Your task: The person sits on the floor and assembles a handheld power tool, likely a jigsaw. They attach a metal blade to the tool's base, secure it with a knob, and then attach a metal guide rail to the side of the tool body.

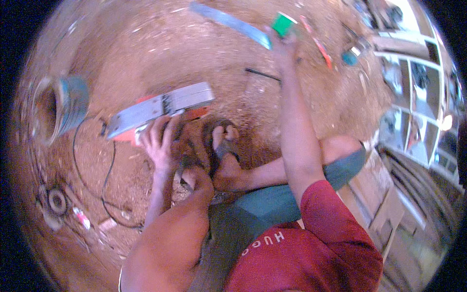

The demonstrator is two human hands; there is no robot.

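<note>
An upturned electric hand planer (160, 108), with a grey metal sole and an orange body, lies on the dusty ground before me. My left hand (163, 138) grips its near side, fingers bent over the edge. Stretched far forward, my right hand (283, 46) has its fingers closed around a small green block-like piece (281, 24) with a pale edge; blur hides what it is exactly. A long flat metal strip (228, 20) reaches to beside the right hand, and I cannot tell whether they touch. A thin dark rod (262, 74) lies near my right forearm.
At left stands a blue-grey cylindrical container (73, 104) with a dark opening. A black cord (104, 187) loops over the ground. A red-and-white stick (317, 43) and a teal-ended object (349, 58) lie beyond my right hand. White shelving (408, 56) and stacked boards (418, 190) line the right.
</note>
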